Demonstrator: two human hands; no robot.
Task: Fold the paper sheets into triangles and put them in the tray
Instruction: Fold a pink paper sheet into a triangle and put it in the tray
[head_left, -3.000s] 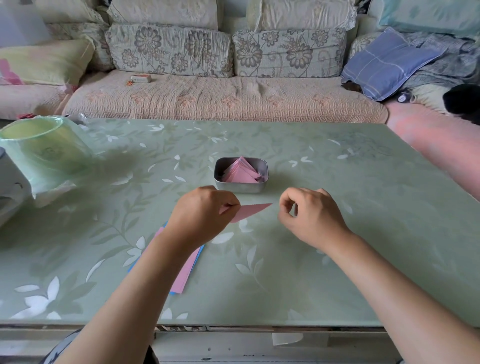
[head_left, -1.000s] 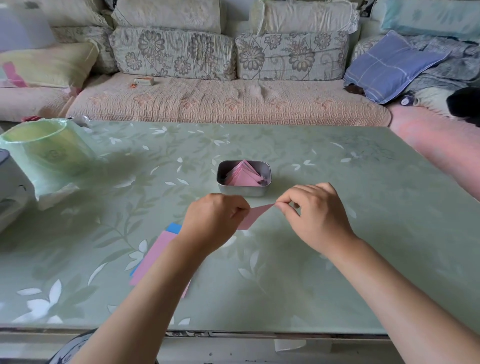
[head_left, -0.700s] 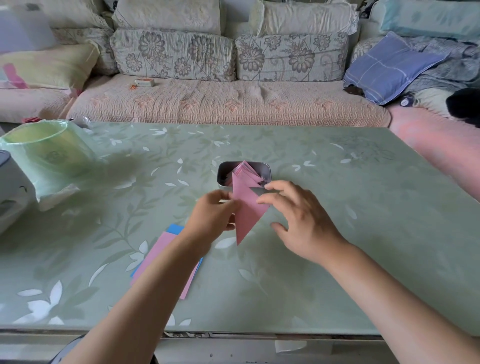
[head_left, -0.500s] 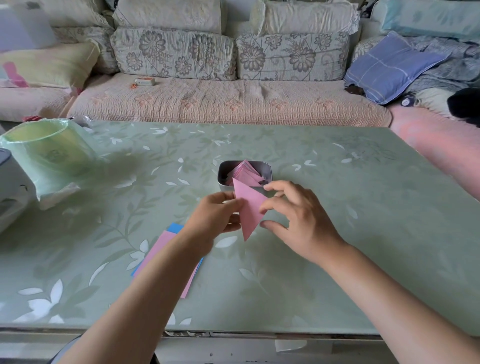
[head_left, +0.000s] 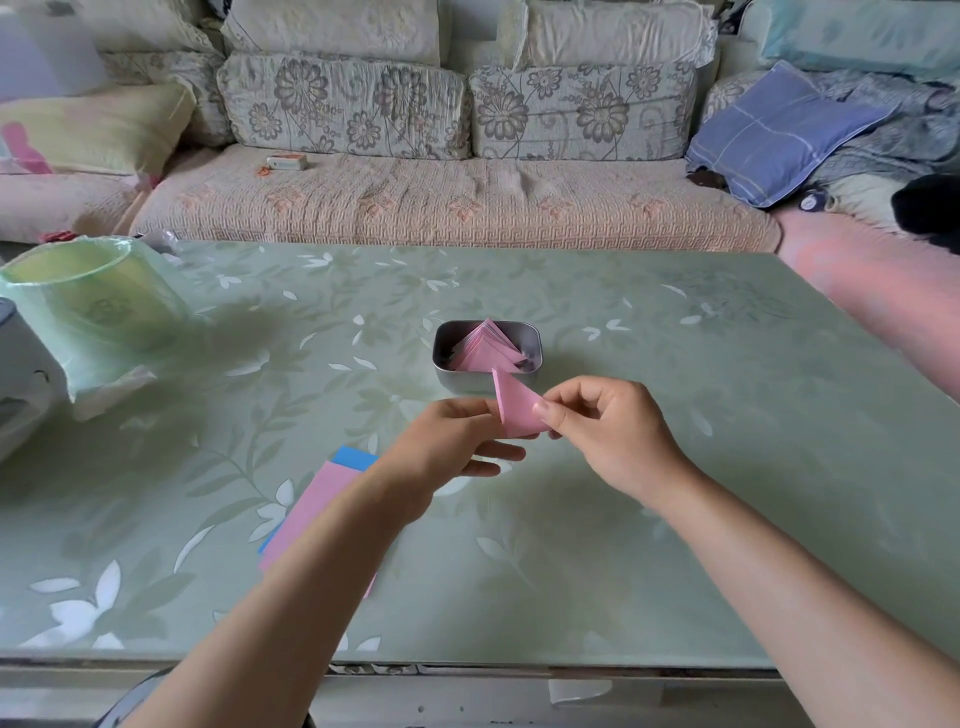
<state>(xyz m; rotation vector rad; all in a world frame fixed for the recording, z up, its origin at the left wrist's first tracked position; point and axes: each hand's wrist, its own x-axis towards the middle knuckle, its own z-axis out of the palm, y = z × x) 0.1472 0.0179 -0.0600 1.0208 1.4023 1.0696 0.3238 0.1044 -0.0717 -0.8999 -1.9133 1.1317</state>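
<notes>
A folded pink paper triangle (head_left: 514, 405) is held upright just in front of the metal tray (head_left: 447, 376). My right hand (head_left: 613, 431) pinches its right edge between thumb and forefinger. My left hand (head_left: 447, 447) touches its left edge, the fingers stretched out below it. The tray holds several pink folded triangles (head_left: 485, 348). A stack of flat pink and blue paper sheets (head_left: 317, 504) lies on the table, partly hidden under my left forearm.
A green glass-topped table (head_left: 675, 493) with a leaf pattern carries everything. A bin lined with a green bag (head_left: 88, 301) stands at the far left beside a white appliance (head_left: 21, 379). A sofa with cushions (head_left: 457, 197) lies beyond the table's far edge.
The triangle was stretched flat between both hands, then turned upright. It now looks smaller and sits nearer the tray, with my right hand pinching it.
</notes>
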